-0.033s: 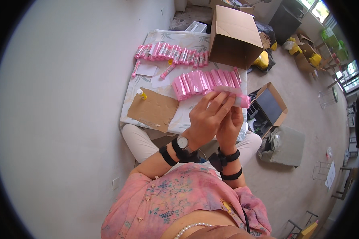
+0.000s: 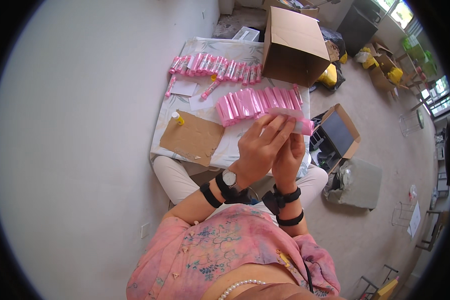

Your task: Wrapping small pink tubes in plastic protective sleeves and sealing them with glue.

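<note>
Head view: pink packet [image 2: 297,120], perhaps folded, between both hands' fingers [image 2: 272,131].

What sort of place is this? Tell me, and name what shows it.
Probably a room at home used for hand packing: a low table bearing rows of pink packets, open cardboard boxes on the floor, both hands folding a pink packet.

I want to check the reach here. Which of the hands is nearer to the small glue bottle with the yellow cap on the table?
Left. The left hand is closer to the glue bottle, which stands apart to its left beside the cardboard sheet. The right hand lies beyond the left.
</note>
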The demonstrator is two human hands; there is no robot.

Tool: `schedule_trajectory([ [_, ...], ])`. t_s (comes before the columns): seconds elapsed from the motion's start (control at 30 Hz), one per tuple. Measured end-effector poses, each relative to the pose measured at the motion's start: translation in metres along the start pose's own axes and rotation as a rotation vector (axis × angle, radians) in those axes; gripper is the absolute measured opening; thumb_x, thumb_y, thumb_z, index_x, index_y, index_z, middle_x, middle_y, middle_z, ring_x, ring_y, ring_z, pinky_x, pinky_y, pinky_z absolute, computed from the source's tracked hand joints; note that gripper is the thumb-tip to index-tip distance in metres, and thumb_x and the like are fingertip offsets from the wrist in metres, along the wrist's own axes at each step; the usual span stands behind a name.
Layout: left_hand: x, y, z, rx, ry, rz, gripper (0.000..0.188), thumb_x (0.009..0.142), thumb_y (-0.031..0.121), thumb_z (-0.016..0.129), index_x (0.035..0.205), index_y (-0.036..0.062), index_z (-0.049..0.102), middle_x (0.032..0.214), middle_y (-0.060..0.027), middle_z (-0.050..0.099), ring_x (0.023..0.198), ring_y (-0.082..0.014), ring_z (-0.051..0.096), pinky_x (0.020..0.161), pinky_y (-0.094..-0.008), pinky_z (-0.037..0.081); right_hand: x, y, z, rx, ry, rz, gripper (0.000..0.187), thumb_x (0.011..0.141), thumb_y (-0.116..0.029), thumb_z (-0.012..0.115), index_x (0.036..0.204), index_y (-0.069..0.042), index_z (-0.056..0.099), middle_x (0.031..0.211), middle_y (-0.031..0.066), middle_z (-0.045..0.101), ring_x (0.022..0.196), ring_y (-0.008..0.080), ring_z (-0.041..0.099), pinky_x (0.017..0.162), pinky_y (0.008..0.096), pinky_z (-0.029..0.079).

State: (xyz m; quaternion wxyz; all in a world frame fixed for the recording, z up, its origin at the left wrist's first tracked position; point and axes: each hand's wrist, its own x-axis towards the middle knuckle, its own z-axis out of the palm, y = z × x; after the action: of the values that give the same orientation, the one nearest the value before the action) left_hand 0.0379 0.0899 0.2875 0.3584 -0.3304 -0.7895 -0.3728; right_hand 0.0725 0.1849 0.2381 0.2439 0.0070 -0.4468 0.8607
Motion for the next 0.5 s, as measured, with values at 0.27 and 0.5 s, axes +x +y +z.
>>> schedule_trajectory([
  [0.27, 0.005, 0.000, 0.005, -0.009, 0.001, -0.024, 0.049, 0.079, 0.005, 0.074, 0.128, 0.0125, 0.074, 0.126, -0.0052, 0.070, 0.112, -0.0275, 0.068, 0.086, -0.0360, 0.060, 0.010, 0.003, -0.011, 0.024, -0.088, -0.006, 0.041, 0.108, -0.004, 0.053, 0.148, 0.000, 0.048, 0.140, 0.0114, 0.063, 0.126, 0.0185, 0.061, 0.106, 0.0318, 0.048],
  [0.5, 0.005, -0.001, 0.006, -0.001, -0.026, -0.026, 0.049, 0.080, 0.004, 0.073, 0.128, 0.0134, 0.074, 0.126, -0.0056, 0.071, 0.112, -0.0277, 0.068, 0.085, -0.0358, 0.060, 0.010, 0.008, -0.021, 0.053, -0.098, 0.019, 0.042, 0.107, -0.003, 0.054, 0.149, 0.000, 0.047, 0.142, 0.0124, 0.062, 0.127, 0.0183, 0.061, 0.104, 0.0306, 0.049],
])
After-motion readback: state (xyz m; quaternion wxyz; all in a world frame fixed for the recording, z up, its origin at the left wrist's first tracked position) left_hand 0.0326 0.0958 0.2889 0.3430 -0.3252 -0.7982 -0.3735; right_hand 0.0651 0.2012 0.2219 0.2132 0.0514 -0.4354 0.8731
